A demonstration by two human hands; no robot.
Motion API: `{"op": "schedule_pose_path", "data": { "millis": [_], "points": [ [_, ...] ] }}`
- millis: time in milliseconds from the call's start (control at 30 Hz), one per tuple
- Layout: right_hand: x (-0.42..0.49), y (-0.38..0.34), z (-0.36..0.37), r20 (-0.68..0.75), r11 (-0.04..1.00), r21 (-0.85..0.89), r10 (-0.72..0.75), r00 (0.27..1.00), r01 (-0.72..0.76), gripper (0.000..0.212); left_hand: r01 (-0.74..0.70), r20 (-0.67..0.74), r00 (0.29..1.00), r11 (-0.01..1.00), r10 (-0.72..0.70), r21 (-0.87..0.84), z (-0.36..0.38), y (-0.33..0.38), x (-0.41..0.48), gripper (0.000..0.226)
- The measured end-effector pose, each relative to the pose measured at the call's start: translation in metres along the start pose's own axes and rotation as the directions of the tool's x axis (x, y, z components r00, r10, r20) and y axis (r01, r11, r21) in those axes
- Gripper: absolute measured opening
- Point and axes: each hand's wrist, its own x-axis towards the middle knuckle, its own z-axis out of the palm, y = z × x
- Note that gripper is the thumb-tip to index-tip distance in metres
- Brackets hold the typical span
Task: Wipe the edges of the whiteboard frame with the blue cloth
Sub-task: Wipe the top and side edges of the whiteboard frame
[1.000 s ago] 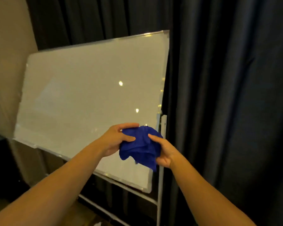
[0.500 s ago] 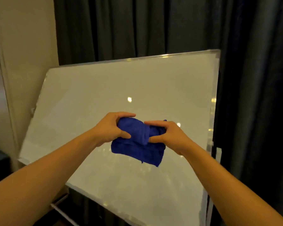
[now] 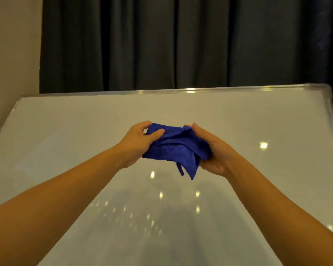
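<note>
Both hands [image 3: 136,143] [image 3: 213,150] gripping bunched blue cloth [image 3: 176,148], blank whiteboard [image 3: 65,141] behind

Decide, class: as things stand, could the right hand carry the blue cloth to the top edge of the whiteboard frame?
Probably yes. The right hand grips the blue cloth together with the left hand, in front of the board. Nothing stands between them and the top edge of the whiteboard frame.

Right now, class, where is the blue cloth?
In the head view, the blue cloth sits mid-frame, bunched between the left hand and right hand, in front of the whiteboard surface, below its top frame edge.
</note>
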Motion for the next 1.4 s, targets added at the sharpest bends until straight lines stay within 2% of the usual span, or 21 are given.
{"op": "schedule_pose_path", "data": {
  "millis": [100,167,233,333,433,500,567,633,667,700,733,767,800,833,867,967,1033,1100,1133,1300,1400],
  "points": [
    [0.054,0.001,-0.005,-0.074,0.919,-0.392,0.025,0.997,-0.052,0.046,-0.150,-0.006,0.988,0.970,0.154,0.192,-0.023,-0.027,0.058,0.018],
    [0.088,-0.009,-0.010,-0.162,0.819,-0.572,-0.047,0.986,-0.055,0.038,-0.168,-0.004,0.985,0.959,0.174,0.228,-0.037,-0.041,0.094,0.020],
    [0.124,-0.026,-0.013,-0.195,0.686,-0.728,-0.175,0.965,-0.023,0.026,-0.210,0.038,0.978,0.948,0.207,0.238,-0.051,-0.053,0.135,0.020],
    [0.181,-0.061,-0.011,-0.165,0.435,-0.900,-0.336,0.927,-0.003,0.028,-0.373,0.072,0.926,0.865,0.371,0.335,-0.072,-0.057,0.202,0.017],
    [0.244,-0.101,0.002,-0.117,0.233,-0.972,-0.479,0.870,-0.003,0.032,-0.500,0.026,0.835,0.739,0.550,0.452,-0.094,-0.036,0.277,0.021],
    [0.277,-0.117,0.011,-0.098,0.039,-0.995,-0.554,0.827,-0.092,0.033,-0.510,0.038,0.785,0.610,0.618,0.606,-0.102,-0.023,0.314,0.027],
    [0.297,-0.116,0.017,-0.051,-0.194,-0.955,-0.641,0.766,-0.226,0.039,-0.472,0.061,0.789,0.540,0.611,0.697,-0.102,-0.019,0.339,0.033],
    [0.306,-0.103,0.024,0.172,-0.541,-0.749,-0.715,0.678,-0.382,0.047,-0.433,0.083,0.846,0.588,0.527,0.683,-0.101,-0.022,0.357,0.036],
    [0.308,-0.093,0.028,0.311,-0.630,-0.676,-0.714,0.627,-0.383,0.047,-0.427,0.094,0.860,0.606,0.502,0.671,-0.100,-0.024,0.360,0.036],
    [0.310,-0.081,0.032,0.406,-0.664,-0.670,-0.703,0.584,-0.332,0.044,-0.438,0.098,0.853,0.601,0.513,0.669,-0.100,-0.026,0.362,0.035],
    [0.312,-0.068,0.035,0.436,-0.662,-0.704,-0.689,0.579,-0.257,0.044,-0.455,0.094,0.836,0.586,0.541,0.670,-0.102,-0.028,0.361,0.035],
    [0.314,-0.055,0.037,0.395,-0.621,-0.762,-0.671,0.627,-0.185,0.050,-0.468,0.082,0.817,0.573,0.570,0.673,-0.104,-0.030,0.360,0.034],
    [0.316,-0.041,0.035,0.304,-0.567,-0.808,-0.633,0.712,-0.159,0.060,-0.474,0.069,0.802,0.562,0.593,0.678,-0.105,-0.033,0.359,0.034],
    [0.315,-0.030,0.028,0.221,-0.556,-0.811,-0.577,0.786,-0.181,0.068,-0.473,0.055,0.790,0.549,0.611,0.689,-0.105,-0.037,0.358,0.035],
    [0.313,-0.023,0.018,0.168,-0.580,-0.785,-0.538,0.826,-0.218,0.074,-0.465,0.038,0.778,0.533,0.628,0.706,-0.104,-0.043,0.356,0.036],
    [0.295,-0.026,-0.016,0.085,-0.585,-0.749,-0.550,0.831,-0.311,0.084,-0.458,0.042,0.689,0.391,0.723,0.798,-0.097,-0.066,0.348,0.056],
    [0.282,-0.038,-0.030,-0.044,-0.492,-0.757,-0.617,0.785,-0.429,0.093,-0.411,0.101,0.738,0.327,0.667,0.851,-0.094,-0.081,0.338,0.085],
    [0.277,-0.044,-0.036,-0.164,-0.349,-0.776,-0.692,0.703,-0.525,0.105,-0.397,0.136,0.792,0.333,0.596,0.855,-0.088,-0.090,0.331,0.104],
    [0.281,-0.041,-0.032,-0.176,-0.319,-0.787,-0.705,0.687,-0.528,0.107,-0.392,0.140,0.808,0.344,0.573,0.853,-0.084,-0.094,0.331,0.108],
    [0.315,-0.013,-0.011,-0.006,-0.413,-0.855,-0.597,0.802,-0.314,0.083,-0.317,0.132,0.860,0.313,0.494,0.896,-0.075,-0.087,0.330,0.117],
    [0.287,-0.036,-0.038,-0.063,-0.417,-0.810,-0.635,0.770,-0.411,0.082,-0.323,0.131,0.865,0.338,0.485,0.884,-0.078,-0.091,0.325,0.117]
  ]
}}
